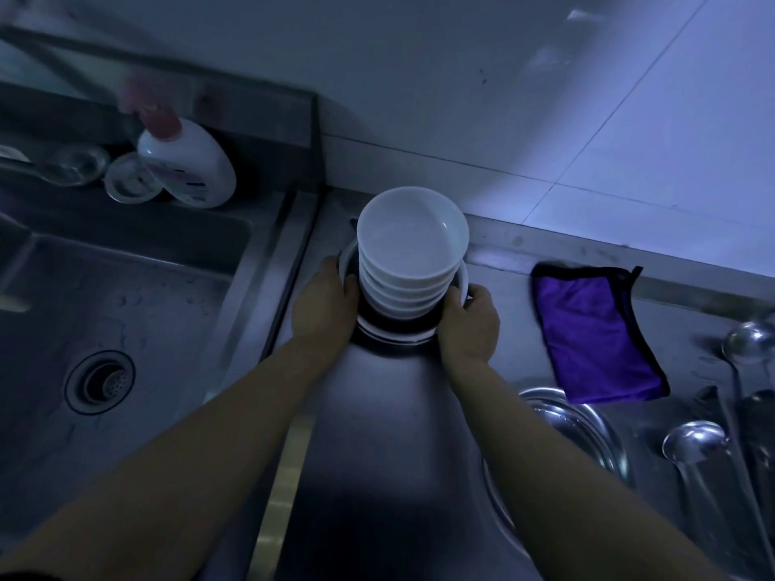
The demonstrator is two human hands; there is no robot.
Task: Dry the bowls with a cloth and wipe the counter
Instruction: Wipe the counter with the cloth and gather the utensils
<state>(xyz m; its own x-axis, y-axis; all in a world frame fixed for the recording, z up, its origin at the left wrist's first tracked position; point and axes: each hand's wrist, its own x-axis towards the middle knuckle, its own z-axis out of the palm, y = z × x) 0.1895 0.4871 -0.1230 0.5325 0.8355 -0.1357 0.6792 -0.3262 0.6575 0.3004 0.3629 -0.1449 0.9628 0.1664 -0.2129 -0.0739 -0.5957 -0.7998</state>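
Note:
A stack of several white bowls (409, 262) stands on the steel counter (377, 434) near the back wall, nested inside a wider white dish (460, 283) with a dark inside. My left hand (325, 306) grips the left side of that wide dish. My right hand (469, 322) grips its right side. A folded purple cloth (595, 333) lies flat on the counter to the right of the stack, untouched.
A steel sink (117, 329) with a drain lies at the left. Behind it stand a white pump bottle (188, 161) and glass lids (126, 178). A metal bowl (578, 434) and several ladles (713, 438) lie at the right.

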